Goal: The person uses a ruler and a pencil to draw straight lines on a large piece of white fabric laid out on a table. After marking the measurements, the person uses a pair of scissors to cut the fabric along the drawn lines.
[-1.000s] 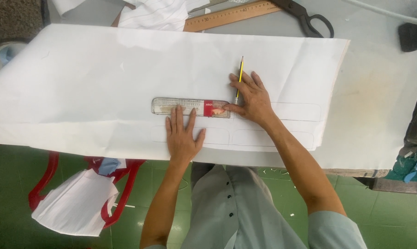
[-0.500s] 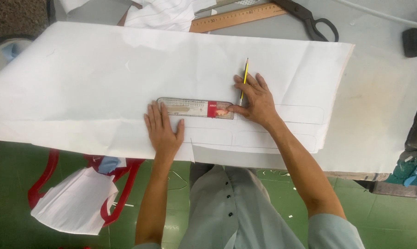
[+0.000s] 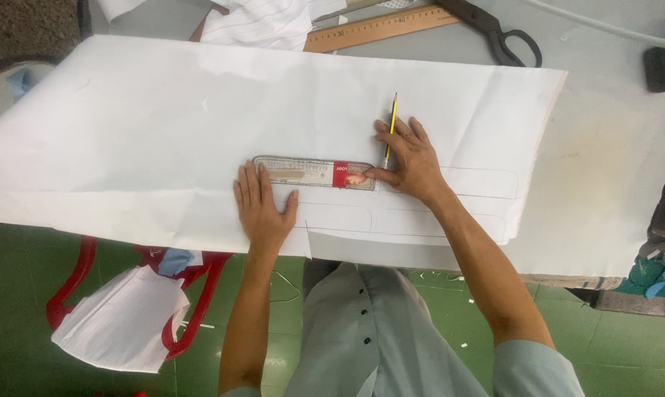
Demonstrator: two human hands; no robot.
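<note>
- Left hand (image 3: pixel 262 206): flat, fingers spread, pinning the white paper sheet (image 3: pixel 163 140) at the table's near edge; fingertips touch the clear ruler (image 3: pixel 314 173).
- Ruler: judged light, stiff, slippery on paper; best pressed from above.
- Right hand (image 3: pixel 409 162): pinches the yellow pencil (image 3: pixel 391 129) at the ruler's right end.
- Scissors (image 3: pixel 498 29) lie beyond.

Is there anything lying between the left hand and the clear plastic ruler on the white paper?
No, nothing visible. The left hand lies flat on the large white paper sheet, its fingertips at the lower edge of the clear plastic ruler with a red band. The right hand, holding a yellow pencil, touches the ruler's right end.
</note>
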